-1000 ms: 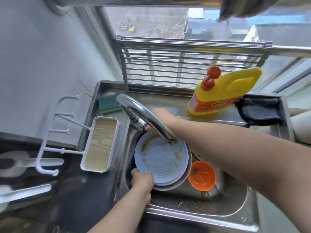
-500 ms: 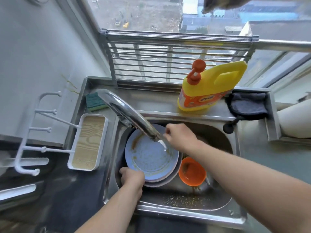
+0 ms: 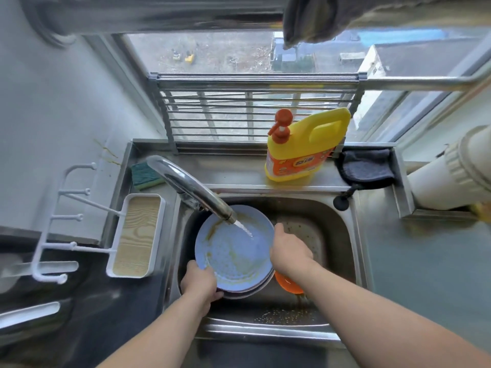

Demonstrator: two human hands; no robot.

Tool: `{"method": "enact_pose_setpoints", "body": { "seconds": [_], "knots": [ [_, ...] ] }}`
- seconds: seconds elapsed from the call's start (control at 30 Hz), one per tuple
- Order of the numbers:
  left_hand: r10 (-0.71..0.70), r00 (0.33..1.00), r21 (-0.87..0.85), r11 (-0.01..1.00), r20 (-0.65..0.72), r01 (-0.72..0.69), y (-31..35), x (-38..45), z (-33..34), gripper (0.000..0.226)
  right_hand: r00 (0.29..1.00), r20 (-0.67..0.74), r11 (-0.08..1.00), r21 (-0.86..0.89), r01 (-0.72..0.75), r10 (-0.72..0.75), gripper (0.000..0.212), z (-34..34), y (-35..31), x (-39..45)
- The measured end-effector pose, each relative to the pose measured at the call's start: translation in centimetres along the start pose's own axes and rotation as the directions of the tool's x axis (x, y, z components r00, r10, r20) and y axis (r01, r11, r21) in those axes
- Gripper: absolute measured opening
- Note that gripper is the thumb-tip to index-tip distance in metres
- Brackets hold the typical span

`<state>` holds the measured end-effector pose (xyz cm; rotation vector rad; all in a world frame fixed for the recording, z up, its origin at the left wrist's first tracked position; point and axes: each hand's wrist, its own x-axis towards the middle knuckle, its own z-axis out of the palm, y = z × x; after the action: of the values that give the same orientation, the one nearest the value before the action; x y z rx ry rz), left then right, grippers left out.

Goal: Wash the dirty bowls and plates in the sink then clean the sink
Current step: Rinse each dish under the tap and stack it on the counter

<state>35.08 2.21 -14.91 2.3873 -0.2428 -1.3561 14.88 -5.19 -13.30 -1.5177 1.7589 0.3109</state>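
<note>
A light blue plate [image 3: 231, 251] smeared with brown sauce lies tilted on top of another plate [image 3: 255, 289] in the steel sink [image 3: 337, 235]. Water runs from the tap [image 3: 191, 187] onto its upper right part. My left hand [image 3: 199, 284] grips the stacked plates at their lower left rim. My right hand [image 3: 288, 251] holds the blue plate's right rim. An orange bowl [image 3: 288, 285] sits in the sink, mostly hidden under my right wrist. Food crumbs lie on the sink floor near the front.
A yellow detergent bottle [image 3: 305, 147] stands on the back ledge beside a dark cloth [image 3: 366, 166]. A green sponge [image 3: 144, 175] lies at the back left. A white tray rack [image 3: 136, 235] sits left of the sink. A black sink plug [image 3: 341, 202] rests at the sink's right corner.
My right hand moved from behind the tap down to the blue plate's right rim. Water now flows from the tap. My left hand kept its grip.
</note>
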Motion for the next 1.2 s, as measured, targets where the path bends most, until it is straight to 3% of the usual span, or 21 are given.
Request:
{"method": "enact_pose_setpoints", "body": {
  "seconds": [0.1,0.23,0.37,0.47,0.53,0.67,0.83,1.0,1.13,1.2],
  "knots": [
    [0.053,0.998,-0.026,0.998,0.042,-0.052,0.8,-1.0,-1.1,0.01,0.999,0.009,0.999,-0.003,-0.043,0.043,0.042,0.1,-0.5,-1.6],
    [0.045,0.977,-0.04,0.998,0.21,-0.037,1.3,-2.2,-2.7,0.025,0.991,0.057,0.961,0.243,-0.128,0.118,0.043,-0.5,-0.9,-3.4],
    [0.007,0.942,-0.071,0.997,0.337,0.018,2.1,-4.2,-3.7,0.019,0.979,0.101,0.75,0.631,-0.2,0.176,0.041,-1.6,-0.8,-6.2],
    [0.022,0.935,-0.051,0.999,0.355,-0.004,3.4,-5.3,-3.6,0.031,0.973,0.075,0.573,0.797,-0.19,0.218,0.039,-3.0,-1.1,-9.1],
    [0.033,0.912,-0.044,0.999,0.408,-0.016,4.6,-5.8,-3.0,0.034,0.97,-0.001,0.546,0.827,-0.136,0.243,0.037,-3.7,-0.5,-10.6],
    [0.022,0.851,-0.053,0.999,0.524,0.006,7.1,-6.4,-0.7,0.019,0.938,-0.178,0.584,0.811,-0.03,0.296,0.055,-3.5,1.7,-12.6],
    [0.053,0.788,-0.104,0.994,0.614,0.015,9.0,-7.1,1.8,0.023,0.881,-0.291,0.388,0.912,0.136,0.374,0.057,-2.2,4.1,-14.8],
    [0.042,0.749,-0.146,0.986,0.661,0.074,10.1,-7.7,3.7,0.027,0.854,-0.254,0.192,0.964,0.185,0.454,0.05,-1.4,4.9,-16.6],
    [0.2,0.831,-0.387,0.922,0.519,0.02,10.4,-6.5,5.1,0.012,0.825,-0.211,0.089,0.977,0.194,0.525,0.049,-0.6,5.3,-17.4],
    [0.23,0.859,-0.427,0.904,0.458,-0.015,10.8,-6.3,5.1,0.017,0.81,-0.194,0.08,0.98,0.18,0.553,0.047,-0.3,5.4,-17.5]
  ]
}}
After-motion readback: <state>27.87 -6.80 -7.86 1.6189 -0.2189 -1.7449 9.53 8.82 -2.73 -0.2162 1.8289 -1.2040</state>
